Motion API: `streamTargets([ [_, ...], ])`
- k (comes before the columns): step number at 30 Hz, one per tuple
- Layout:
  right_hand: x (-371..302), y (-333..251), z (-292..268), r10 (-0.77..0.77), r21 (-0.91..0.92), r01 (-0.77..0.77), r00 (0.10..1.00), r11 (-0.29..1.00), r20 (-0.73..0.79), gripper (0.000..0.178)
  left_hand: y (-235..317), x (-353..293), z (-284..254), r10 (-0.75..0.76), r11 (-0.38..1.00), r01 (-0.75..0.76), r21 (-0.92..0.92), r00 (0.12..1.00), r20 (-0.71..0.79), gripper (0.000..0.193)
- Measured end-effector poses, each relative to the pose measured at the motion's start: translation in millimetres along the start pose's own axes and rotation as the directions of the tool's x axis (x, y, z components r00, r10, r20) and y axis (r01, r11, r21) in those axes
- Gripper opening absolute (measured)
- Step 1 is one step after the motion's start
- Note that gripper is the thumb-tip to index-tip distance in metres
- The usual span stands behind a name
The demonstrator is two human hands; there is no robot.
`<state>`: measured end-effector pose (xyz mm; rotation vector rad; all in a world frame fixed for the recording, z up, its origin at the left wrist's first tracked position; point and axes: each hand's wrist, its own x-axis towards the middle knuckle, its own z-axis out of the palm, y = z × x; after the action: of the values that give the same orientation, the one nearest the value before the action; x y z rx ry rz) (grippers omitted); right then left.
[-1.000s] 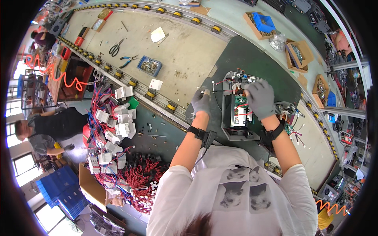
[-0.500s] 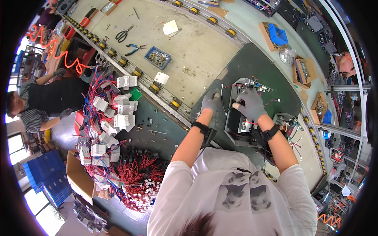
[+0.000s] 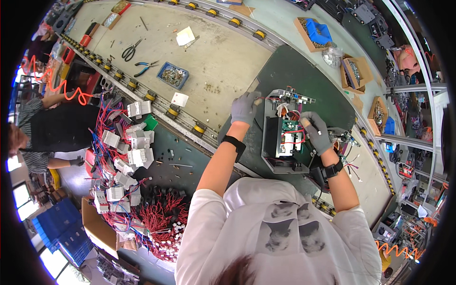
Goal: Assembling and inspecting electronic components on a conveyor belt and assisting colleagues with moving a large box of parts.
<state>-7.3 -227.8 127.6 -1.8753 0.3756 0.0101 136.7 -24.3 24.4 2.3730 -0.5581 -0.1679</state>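
Observation:
An angular black metal housing (image 3: 267, 159) lies in front of me on the dark green mat, with a green circuit board (image 3: 289, 125), a white block (image 3: 286, 145) and loose red wires inside. At its upper left corner, my left hand (image 3: 244, 109), in a grey glove, is closed at the fingertips on a thin red wire (image 3: 271, 99) running from the housing. On the right side my right hand (image 3: 317, 134), also gloved, has its fingers curled beside the board and the red wires. Whatever is between those fingertips is too small to tell.
Left of the roller rail (image 3: 186, 122) lie grey-white wired blocks (image 3: 140, 156) and a heap of red wires (image 3: 164, 213). Beyond are a blue screw tray (image 3: 173, 76), pliers (image 3: 143, 68) and scissors (image 3: 130, 50). A second wired assembly (image 3: 343, 138) sits right. A co-worker (image 3: 61, 128) stands left.
My right hand has drawn back to the right from over the housing, uncovering the board and wires. My left hand has come to the red wire at the upper left corner. The view has shifted slightly.

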Motion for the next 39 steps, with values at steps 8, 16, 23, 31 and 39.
streamTargets([
  [8, 8.3, 1.9, 0.5, 0.044, 0.026, -0.043, 0.997, 0.999, -0.061, 0.017, 30.7, 6.0, -6.9, -0.151, 0.72, 0.036, -0.693, 0.983, -0.106, 0.027],
  [16, -27.6, -10.0, 4.7, -0.254, -0.445, 0.192, 0.964, 0.875, -0.082, 0.04, 8.9, -38.3, -23.7, -0.178, 0.371, 0.368, -0.853, 0.929, 0.324, 0.028],
  [23, -67.4, 104.4, -16.0, 0.24, -0.228, -0.322, 0.915, 0.919, -0.325, 0.061, 5.6, -82.6, -40.5, -0.259, 0.566, 0.557, -0.607, 0.82, 0.511, 0.03],
  [31, -11.8, 41.2, -16.0, 0.175, -0.448, -0.393, 0.874, 0.803, -0.453, 0.049, 0.2, -60.1, -23.3, -0.205, 0.588, 0.401, -0.702, 0.914, 0.35, 0.022],
  [39, 10.6, 72.1, 8.2, 0.501, 0.383, -0.421, 0.854, 0.822, -0.138, 0.016, 14.0, -45.4, -10.7, -0.375, 0.49, 0.453, -0.745, 0.881, 0.288, 0.015],
])
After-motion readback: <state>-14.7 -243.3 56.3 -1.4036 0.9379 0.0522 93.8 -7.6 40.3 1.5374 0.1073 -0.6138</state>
